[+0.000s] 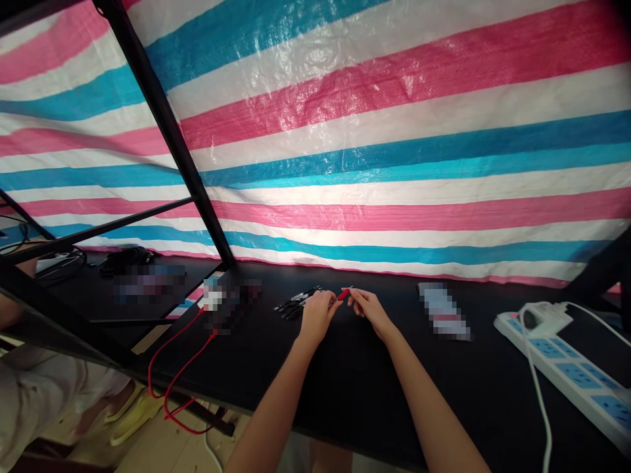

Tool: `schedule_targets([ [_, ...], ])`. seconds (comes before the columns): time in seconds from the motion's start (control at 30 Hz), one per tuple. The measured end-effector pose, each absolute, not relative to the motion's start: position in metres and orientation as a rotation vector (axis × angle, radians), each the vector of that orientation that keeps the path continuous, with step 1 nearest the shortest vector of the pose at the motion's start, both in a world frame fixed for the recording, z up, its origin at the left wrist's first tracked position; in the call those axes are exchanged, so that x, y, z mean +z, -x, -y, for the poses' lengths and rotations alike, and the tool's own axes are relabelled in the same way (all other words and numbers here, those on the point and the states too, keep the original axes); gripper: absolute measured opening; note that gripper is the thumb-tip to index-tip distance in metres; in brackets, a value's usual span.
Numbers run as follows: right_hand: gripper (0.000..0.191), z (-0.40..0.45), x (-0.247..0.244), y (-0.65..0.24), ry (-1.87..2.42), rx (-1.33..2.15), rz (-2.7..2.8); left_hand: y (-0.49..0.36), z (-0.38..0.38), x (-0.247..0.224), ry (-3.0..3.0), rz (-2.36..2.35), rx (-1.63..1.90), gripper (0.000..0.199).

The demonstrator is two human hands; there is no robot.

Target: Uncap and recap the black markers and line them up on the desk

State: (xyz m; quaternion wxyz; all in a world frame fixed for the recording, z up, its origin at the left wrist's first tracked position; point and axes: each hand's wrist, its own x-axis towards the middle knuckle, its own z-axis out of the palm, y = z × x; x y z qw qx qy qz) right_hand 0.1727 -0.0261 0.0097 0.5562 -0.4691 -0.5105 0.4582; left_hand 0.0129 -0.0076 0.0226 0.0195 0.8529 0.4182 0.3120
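Above the black table (365, 407), both hands meet around a short red pen (344, 294). My left hand (318, 315) is closed on the pen's lower left part, thumb and fingers pinched together. From the other side, my right hand (369, 310) has its fingers curled in a pinch at the pen's upper end. Whether a small part sits between the right fingertips is too small to make out. Several black pens (296, 303) with pale markings lie in a loose bundle just left of my left hand, which partly covers them.
On the right lies a white power strip (557, 364) with a plugged-in adapter and white cable. A blurred packet (444, 312) rests nearer. Red cables (165, 341) hang over the left edge beside a black frame post (167, 131). Striped sheeting (394, 164) hangs behind; another person sits left.
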Motion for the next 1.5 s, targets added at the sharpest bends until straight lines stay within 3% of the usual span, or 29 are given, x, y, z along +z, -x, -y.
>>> schedule_targets([
  [0.43, 0.038, 0.029, 0.015, -0.172, 1.055, 1.019, 0.973, -0.013, 0.006, 0.024, -2.722, -1.224, 0.999, 0.019],
  [0.73, 0.04, 0.025, 0.005, -0.213, 1.159, 0.604, 0.38, -0.012, 0.009, 0.029, -2.755, -1.26, 0.92, 0.024],
  [1.03, 0.048, 0.022, -0.003, -0.185, 1.402, 0.76, 0.852, -0.018, -0.002, 0.018, -2.111, -1.276, 0.999, 0.039],
  [1.5, 0.032, 0.024, -0.006, -0.165, 1.561, 0.767, 1.242, -0.023, 0.003, 0.012, -2.142, -1.47, 0.659, 0.034],
])
